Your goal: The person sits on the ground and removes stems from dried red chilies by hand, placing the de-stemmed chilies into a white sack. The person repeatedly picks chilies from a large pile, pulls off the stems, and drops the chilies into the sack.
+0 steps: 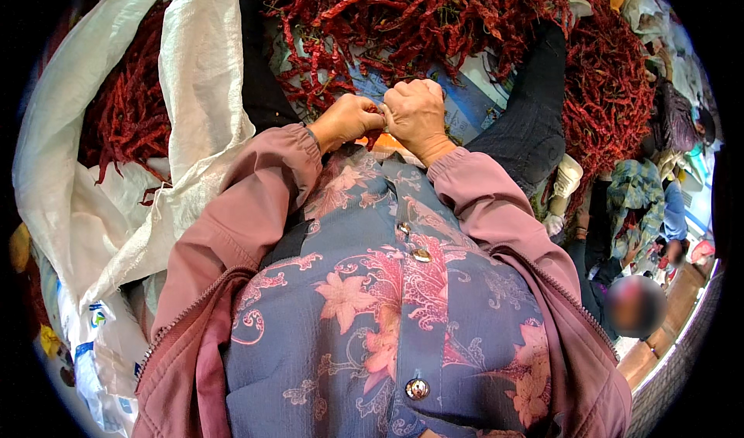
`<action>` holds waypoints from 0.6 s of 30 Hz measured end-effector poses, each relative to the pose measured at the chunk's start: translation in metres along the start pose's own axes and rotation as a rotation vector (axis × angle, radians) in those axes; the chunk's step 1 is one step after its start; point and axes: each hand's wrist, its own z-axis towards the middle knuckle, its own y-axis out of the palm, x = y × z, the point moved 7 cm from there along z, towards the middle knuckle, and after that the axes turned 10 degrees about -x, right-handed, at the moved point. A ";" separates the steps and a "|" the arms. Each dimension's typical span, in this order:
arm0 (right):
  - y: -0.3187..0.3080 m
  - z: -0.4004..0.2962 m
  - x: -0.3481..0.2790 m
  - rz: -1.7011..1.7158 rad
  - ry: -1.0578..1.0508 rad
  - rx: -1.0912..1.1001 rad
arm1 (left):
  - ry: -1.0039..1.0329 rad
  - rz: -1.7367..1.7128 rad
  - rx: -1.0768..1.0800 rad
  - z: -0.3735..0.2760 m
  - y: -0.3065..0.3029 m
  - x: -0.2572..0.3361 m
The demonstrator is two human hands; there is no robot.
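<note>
My left hand [349,119] pinches a dried red chili [374,138] in front of my belly, and part of the chili hangs below the fingers. Close against it, my right hand [416,112] is curled, its thumb pressed to the same chili at the left fingertips. My palms are turned away, so what else lies inside the right fingers is hidden. Beyond both hands spreads a large heap of dried red chilies [407,14], some with stems. Loose chilies lie on a blue and white printed sheet [465,112] between my legs.
At the left stands an open white woven sack [200,60] with chilies [125,101] inside. My dark-clad leg [523,112] borders the heap on the right. More chilies [607,101] lie beyond it. A glove [567,175] and other people sit at the far right, one face blurred.
</note>
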 end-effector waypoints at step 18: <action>0.014 -0.041 0.078 0.270 0.416 -0.538 | 0.197 -0.031 0.028 -0.011 -0.007 0.019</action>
